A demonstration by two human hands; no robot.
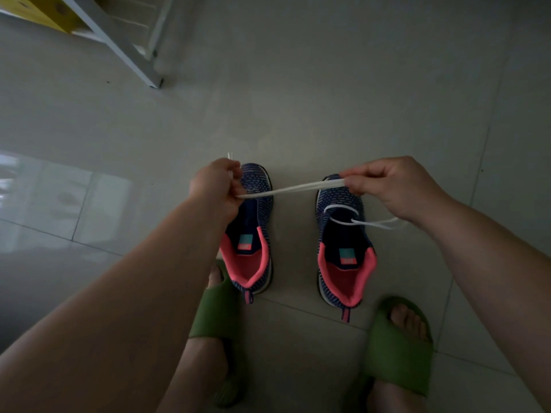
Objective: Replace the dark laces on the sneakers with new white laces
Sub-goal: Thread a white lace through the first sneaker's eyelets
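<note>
Pinched between both hands, stretched level above the toes of the two sneakers: a white lace (293,188), doubled into two flat strands. Left hand (217,189) at nine o'clock, fingers curled round the lace, both tips (229,156) poking up past the knuckles. Right hand (390,189) at three o'clock, thumb and fingers nipping the folded middle of the same lace.

Directly beneath, on the tiled floor (328,99): left sneaker (253,234) with bare eyelets, no lace seen in it; right sneaker (343,242) already threaded with a second white lace (357,220), loose ends trailing out toward three o'clock under the right wrist. No dark laces in view. Green slippers (396,350) at six o'clock, a white frame leg (131,55) off at eleven o'clock.

Handling, as a judgement: light, limp, flat woven cord, no stiffness except at the hard tips; likely to twist, sag and slip if held slack. Best taken right behind the tips for feeding through eyelets, with the midpoint kept pinched to match the two lengths. Knit upper of the left sneaker soft and yielding, so probably needing a steadying hold near the eyelet row while threading. Tips small and dim here; condition hard to tell.
</note>
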